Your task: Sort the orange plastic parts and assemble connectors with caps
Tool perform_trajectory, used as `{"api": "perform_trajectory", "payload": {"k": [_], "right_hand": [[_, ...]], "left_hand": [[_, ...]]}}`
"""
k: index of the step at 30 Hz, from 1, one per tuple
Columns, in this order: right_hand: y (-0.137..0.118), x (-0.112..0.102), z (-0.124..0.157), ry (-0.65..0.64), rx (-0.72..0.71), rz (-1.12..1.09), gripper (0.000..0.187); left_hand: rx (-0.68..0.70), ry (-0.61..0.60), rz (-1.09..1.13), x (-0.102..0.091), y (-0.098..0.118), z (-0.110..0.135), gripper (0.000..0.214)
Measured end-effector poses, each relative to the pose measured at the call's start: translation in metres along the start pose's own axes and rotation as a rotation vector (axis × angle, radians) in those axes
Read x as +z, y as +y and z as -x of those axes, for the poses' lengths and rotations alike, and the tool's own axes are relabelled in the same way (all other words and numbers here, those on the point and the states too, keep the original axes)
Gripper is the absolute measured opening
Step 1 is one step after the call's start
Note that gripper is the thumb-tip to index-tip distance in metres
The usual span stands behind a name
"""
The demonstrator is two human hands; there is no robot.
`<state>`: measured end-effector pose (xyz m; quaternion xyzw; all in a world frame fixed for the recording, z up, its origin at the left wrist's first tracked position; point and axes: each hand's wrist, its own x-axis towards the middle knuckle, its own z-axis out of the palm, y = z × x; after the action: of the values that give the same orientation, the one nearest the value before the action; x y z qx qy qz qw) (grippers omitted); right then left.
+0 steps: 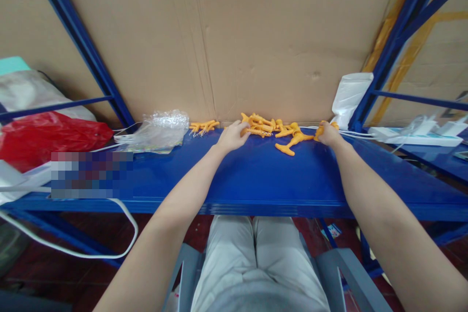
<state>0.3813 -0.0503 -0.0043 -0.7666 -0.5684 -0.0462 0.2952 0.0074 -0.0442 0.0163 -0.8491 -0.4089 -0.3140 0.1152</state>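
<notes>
Partly, the right hand [330, 135] hides an orange piece [319, 132].

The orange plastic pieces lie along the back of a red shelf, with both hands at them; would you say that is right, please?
Not quite: the head view shows a blue shelf, not red. The orange plastic pieces do lie along its back, with the left hand and right hand at them.
</notes>
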Motion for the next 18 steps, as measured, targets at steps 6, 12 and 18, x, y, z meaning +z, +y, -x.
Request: {"api": "perform_trajectory", "payload": {"k": [6, 12, 18], "right_hand": [[-0.011, -0.009, 0.002, -0.003, 0.021, 0.095, 0.060], [-0.050, -0.023, 0.008, 0.082, -0.158, -0.013, 0.048], [-0.120, -0.013, 0.043, -0.070, -0.578, -0.127, 0.030]], "left_hand": [[0.006, 0.004, 0.006, 0.000, 0.000, 0.000, 0.026], [0.001, -0.008, 0.032, -0.001, 0.001, 0.001, 0.024], [0.036, -0.026, 0.047, -0.001, 0.000, 0.001, 0.023]]}}
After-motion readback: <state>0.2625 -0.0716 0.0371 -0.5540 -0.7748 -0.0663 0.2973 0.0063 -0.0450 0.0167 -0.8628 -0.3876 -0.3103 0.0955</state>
